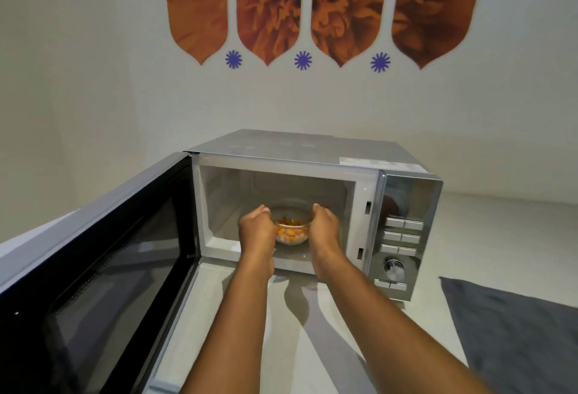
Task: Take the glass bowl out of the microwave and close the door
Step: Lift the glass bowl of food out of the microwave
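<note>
pale countertop [312,346] ran out from a white wall, and on it a silver microwave [312,155] was set, its door [103,268] swung fully open to the left so that the cavity was exposed toward the near side. the glass bowl [290,231], filled with orange pieces, was found inside the cavity, a little toward the near edge of its floor. whether it was resting on the floor or already raised could not be told.

the bowl was clasped from both sides: the left hand [256,226] was curled against its left wall and the right hand [325,226] against its right wall, fingers wrapped toward the far side. the two-sided hold was judged to be meant to keep the bowl level and the contents from spilling.

for the way out, the cavity's lower lip lay just near of the bowl and would have to be cleared. open room was seen above the bowl and to both sides of the wrists. bare counter was left directly near of the opening, and a dark grey cloth [516,331] was laid on the near right, well apart from the microwave. the open door bounded the left side of the path, so a straight pull toward the near side was judged safest, with the door to be swung shut afterwards.
</note>
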